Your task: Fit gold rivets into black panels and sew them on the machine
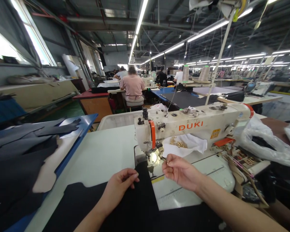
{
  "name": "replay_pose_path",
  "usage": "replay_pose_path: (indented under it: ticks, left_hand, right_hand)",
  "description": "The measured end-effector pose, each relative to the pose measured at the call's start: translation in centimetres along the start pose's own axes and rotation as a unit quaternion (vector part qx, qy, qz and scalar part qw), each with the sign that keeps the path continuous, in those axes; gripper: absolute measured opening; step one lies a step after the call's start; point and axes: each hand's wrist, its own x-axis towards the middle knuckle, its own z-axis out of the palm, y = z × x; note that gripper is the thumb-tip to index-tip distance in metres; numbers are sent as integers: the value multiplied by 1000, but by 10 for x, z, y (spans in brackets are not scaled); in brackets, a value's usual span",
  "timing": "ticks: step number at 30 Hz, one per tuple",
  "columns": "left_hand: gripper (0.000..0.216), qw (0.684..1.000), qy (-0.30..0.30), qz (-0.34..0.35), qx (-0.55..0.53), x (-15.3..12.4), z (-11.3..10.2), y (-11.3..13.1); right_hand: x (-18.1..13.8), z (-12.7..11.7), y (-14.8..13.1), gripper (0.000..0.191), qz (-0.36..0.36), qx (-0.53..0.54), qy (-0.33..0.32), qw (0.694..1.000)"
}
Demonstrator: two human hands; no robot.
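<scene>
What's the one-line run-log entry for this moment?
left hand: over black fabric, contact unclear | right hand: pinching small gold-toned item | white wrap: holding gold-toned pieces, below sewing machine arm

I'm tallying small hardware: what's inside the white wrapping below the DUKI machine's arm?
Small gold-coloured pieces lie heaped in the white wrapping. Whatever is beneath the top pieces is covered, and the machine arm hides anything directly behind it.

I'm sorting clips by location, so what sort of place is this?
Most likely a sewing workshop: a DUKI sewing machine stands in front, thread cones stand behind it, and dark cut pieces lie piled at left.
</scene>
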Motion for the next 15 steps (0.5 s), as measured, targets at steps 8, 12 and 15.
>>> replay_pose_path:
  ticks: [8, 12, 15]
  left_hand:
    - [25, 998, 32, 15, -58, -7, 5, 6]
    - [23, 995, 51, 35, -82, -11, 11, 6]
    - [22, 992, 73, 62, -84, -13, 15, 3]
  right_hand:
    - [33, 5, 46, 4, -165, -466, 94, 864]
    - [36, 11, 58, 6, -215, -489, 102, 839]
    - [37, 13, 64, 7, -224, -468, 115, 847]
